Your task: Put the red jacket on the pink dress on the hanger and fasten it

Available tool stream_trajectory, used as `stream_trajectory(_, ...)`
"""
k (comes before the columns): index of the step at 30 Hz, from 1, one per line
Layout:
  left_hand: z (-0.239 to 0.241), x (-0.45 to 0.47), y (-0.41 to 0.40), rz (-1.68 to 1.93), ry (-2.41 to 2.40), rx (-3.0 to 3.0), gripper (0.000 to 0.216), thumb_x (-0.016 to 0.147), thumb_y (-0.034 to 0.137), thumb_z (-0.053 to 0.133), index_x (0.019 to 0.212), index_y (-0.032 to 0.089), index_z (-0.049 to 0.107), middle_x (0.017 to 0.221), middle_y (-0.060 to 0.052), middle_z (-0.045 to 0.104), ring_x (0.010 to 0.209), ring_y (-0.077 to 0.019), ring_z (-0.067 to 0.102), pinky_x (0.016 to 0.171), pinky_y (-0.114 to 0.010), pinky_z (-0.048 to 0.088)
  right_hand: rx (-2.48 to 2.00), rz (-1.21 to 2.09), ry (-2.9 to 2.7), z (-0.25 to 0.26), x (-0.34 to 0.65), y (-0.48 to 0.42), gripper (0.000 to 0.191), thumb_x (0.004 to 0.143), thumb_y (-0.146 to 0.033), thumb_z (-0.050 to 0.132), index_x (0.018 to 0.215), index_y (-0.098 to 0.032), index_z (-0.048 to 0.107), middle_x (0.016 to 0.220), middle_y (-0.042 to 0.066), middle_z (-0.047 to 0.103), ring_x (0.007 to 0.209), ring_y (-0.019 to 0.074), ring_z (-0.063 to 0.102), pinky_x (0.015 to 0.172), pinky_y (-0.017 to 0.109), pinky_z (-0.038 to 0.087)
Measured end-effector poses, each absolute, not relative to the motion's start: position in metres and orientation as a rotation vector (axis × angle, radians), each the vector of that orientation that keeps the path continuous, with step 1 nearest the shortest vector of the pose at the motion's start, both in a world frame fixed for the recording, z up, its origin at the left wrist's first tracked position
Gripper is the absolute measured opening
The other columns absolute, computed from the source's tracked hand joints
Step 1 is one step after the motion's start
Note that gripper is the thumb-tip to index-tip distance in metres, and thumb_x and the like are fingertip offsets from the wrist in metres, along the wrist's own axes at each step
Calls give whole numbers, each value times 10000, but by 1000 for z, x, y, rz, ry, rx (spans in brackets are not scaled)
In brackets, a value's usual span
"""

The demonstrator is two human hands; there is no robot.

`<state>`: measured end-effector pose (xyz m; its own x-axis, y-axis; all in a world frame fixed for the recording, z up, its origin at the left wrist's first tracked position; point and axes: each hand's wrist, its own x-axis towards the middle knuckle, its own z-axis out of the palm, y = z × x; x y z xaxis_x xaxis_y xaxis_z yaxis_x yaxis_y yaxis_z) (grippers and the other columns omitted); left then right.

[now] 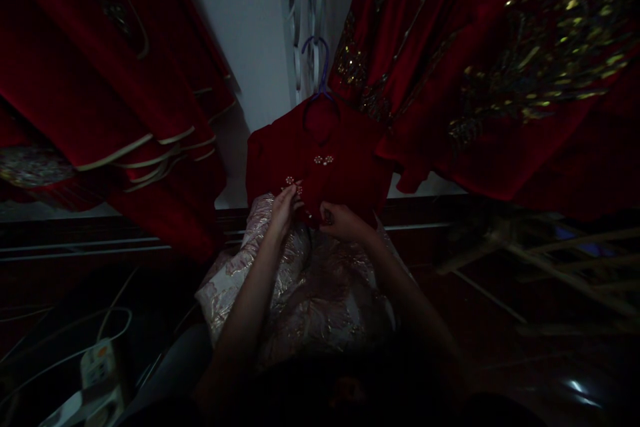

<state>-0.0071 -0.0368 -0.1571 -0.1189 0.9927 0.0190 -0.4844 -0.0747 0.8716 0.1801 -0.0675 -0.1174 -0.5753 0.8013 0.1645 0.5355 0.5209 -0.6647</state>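
A small dark red jacket (345,147) hangs on a purple hanger (320,67) against the white wall. Pearl-like button clasps (323,160) run down its front. My left hand (284,208) pinches the jacket's front edge by a lower clasp (293,184). My right hand (341,220) is closed on the jacket's lower hem, a little to the right. Below both hands hangs a pale pink and gold patterned skirt (320,287), partly covered by my forearms.
Red velvet garments with pale trim (125,113) hang at the left, and red ones with gold embroidery (525,67) at the right. A white power strip with cables (97,367) lies on the dark floor at lower left. Pale wooden slats (565,260) lean at the right.
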Motion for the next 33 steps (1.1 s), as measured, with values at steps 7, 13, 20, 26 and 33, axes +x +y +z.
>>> stream_trajectory(7, -140, -15, -40, 1567, 874, 810, 399, 680, 449, 741, 942, 148, 728, 895, -63, 724, 646, -70, 609, 570, -164, 469, -1084, 819, -2331, -118, 181, -67, 141, 719, -217, 585, 795, -202, 466, 728, -36, 554, 641, 99, 510, 594, 199, 332)
stream_trajectory(13, -149, -10, -33, 1683, 1040, 885, 310, 665, 385, 734, 861, 147, 710, 940, -62, 724, 670, -89, 616, 562, -172, 455, -1102, 802, -2333, -115, 181, -68, 141, 729, -218, 584, 807, -202, 468, 740, -32, 561, 652, 98, 516, 598, 198, 334)
stream_trajectory(20, -138, 24, -35, 1279, 1092, 1413, 230, 810, 349, 570, 881, 153, 667, 848, -41, 702, 800, -135, 634, 746, -239, 493, -1225, 841, -2443, -107, 189, -72, 154, 727, -224, 601, 849, -167, 525, 817, 32, 628, 687, 125, 543, 616, 226, 370)
stream_trajectory(26, -78, 39, -33, 1238, 1433, 2227, 270, 823, 272, 563, 1069, 164, 581, 1088, -99, 609, 1010, -220, 570, 913, -367, 456, -1290, 970, -2525, -93, 207, -75, 240, 725, -264, 606, 931, -144, 581, 924, 84, 674, 764, 166, 602, 654, 257, 422)
stream_trajectory(33, -27, 29, -27, 1015, 1809, 2700, 274, 849, 314, 534, 1065, 160, 600, 1223, -168, 515, 1198, -362, 414, 1017, -569, 293, -1345, 963, -2580, -78, 217, -80, 233, 713, -244, 589, 928, -154, 593, 912, 76, 680, 767, 168, 602, 644, 257, 421)
